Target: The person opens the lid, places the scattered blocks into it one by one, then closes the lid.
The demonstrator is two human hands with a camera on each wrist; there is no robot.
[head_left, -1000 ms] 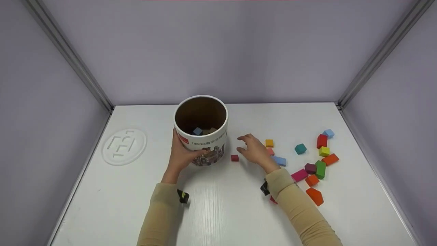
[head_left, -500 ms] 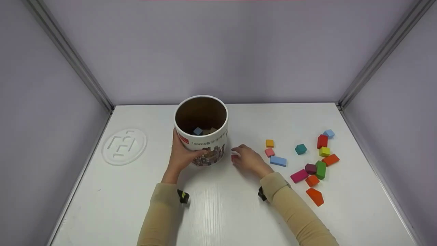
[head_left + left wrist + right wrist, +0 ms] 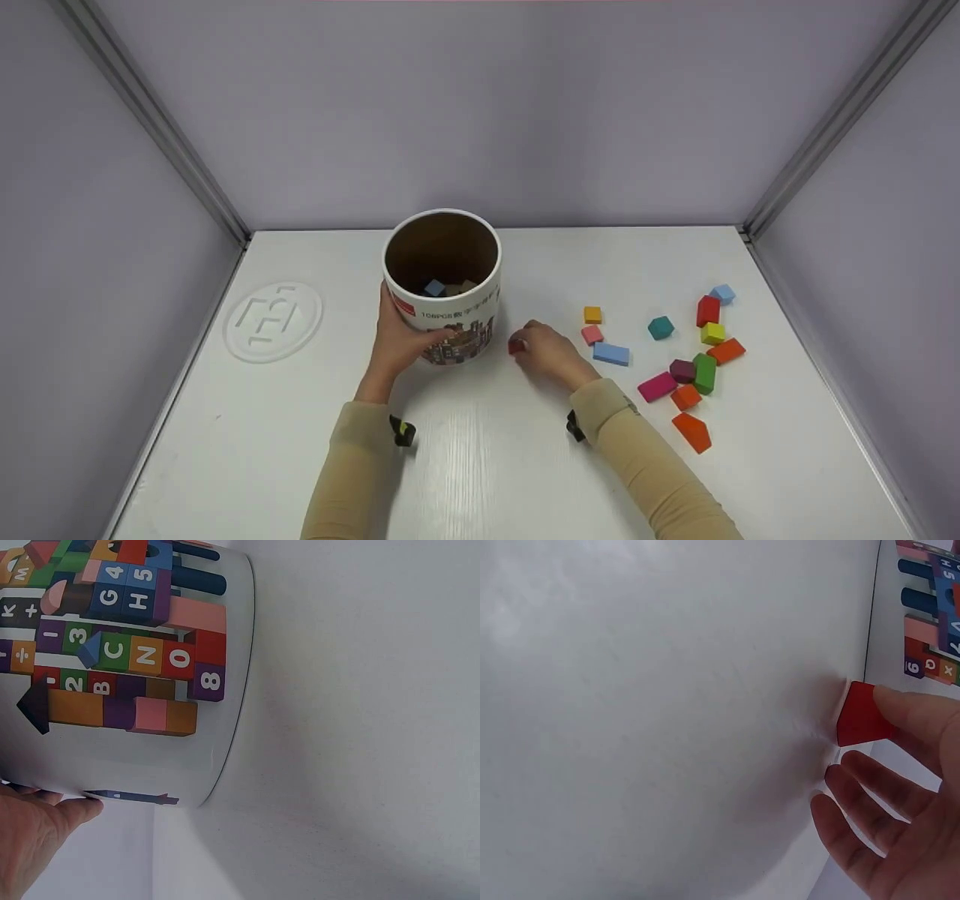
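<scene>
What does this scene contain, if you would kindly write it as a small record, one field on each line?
left hand: holds the tub by its side
right hand: pinches a red block with thumb and fingers
tub: upright on the table, open at the top
inside tub: a blue block, others too dark to name
loose blocks: beyond the right hand, several colours
round mark: left of the tub

White bucket [image 3: 480,304], multicoloured print [image 3: 146,652]; small red block [image 3: 863,714]; toward the right edge of the white table [image 3: 787,450], a green block [image 3: 704,373].
</scene>
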